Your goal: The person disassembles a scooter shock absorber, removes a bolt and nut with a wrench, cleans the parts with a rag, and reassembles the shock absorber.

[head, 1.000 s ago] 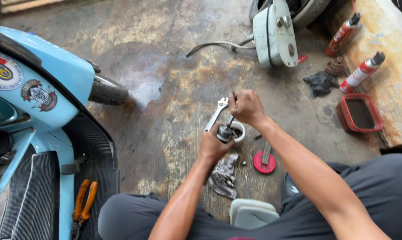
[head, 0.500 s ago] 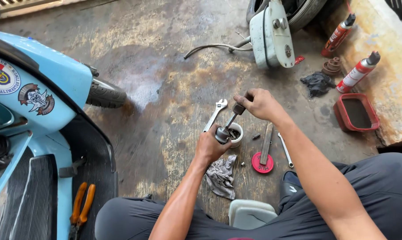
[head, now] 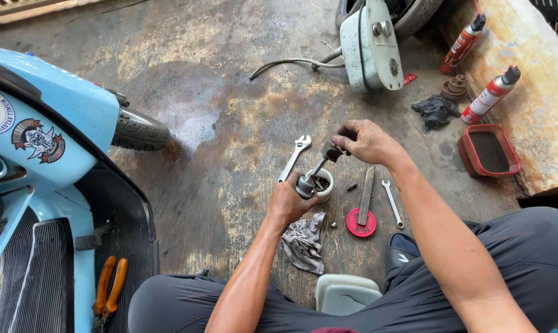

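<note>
Stained concrete floor (head: 229, 111) — left hand (head: 288, 203) grips metal part (head: 305, 185), right hand (head: 365, 140) grips tool handle (head: 329, 152).

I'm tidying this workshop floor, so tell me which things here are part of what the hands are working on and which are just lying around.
In use:
left hand gripping a small metal part
right hand on a tool handle set into that part
white cup right under them

Lying about:
adjustable wrench
small spanner
grey rag
red lid
orange pliers
two spray cans
red tray
</note>
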